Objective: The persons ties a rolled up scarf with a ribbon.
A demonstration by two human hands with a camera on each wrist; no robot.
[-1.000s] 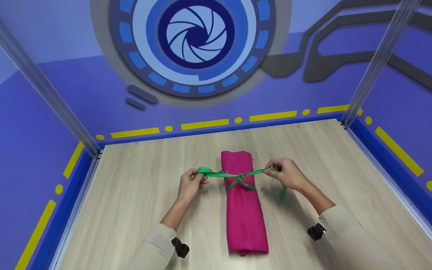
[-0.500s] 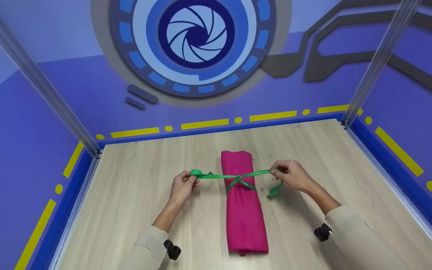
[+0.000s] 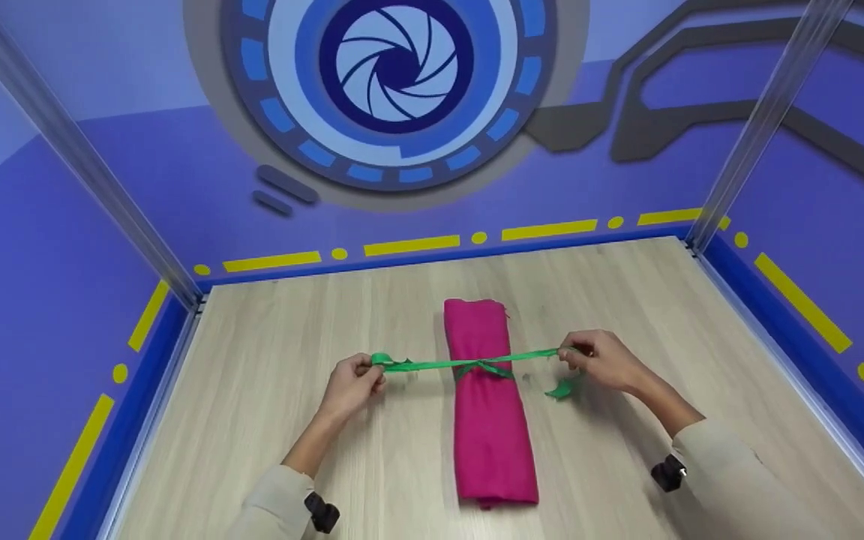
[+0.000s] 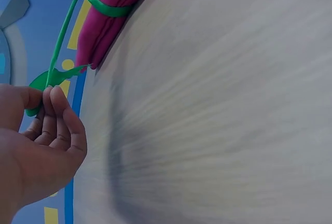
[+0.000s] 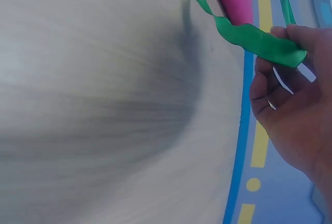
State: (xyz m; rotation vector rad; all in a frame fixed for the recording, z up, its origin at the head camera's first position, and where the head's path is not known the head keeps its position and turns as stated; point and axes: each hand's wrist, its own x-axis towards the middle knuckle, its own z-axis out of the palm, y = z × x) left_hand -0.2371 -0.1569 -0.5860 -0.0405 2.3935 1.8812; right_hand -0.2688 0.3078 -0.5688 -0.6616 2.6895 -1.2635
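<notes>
The left hand [image 3: 353, 380] pinches one end of the green ribbon [image 3: 432, 364], and the right hand [image 3: 603, 363] pinches the other end. The ribbon is stretched tight, knotted around the pink rolled cloth [image 3: 490, 420], which lies on the wooden surface [image 3: 267, 390] between both hands.

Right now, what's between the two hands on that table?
In the head view, the green ribbon stretches taut from left hand to right hand, knotted over the rolled pink cloth lying midway.
</notes>
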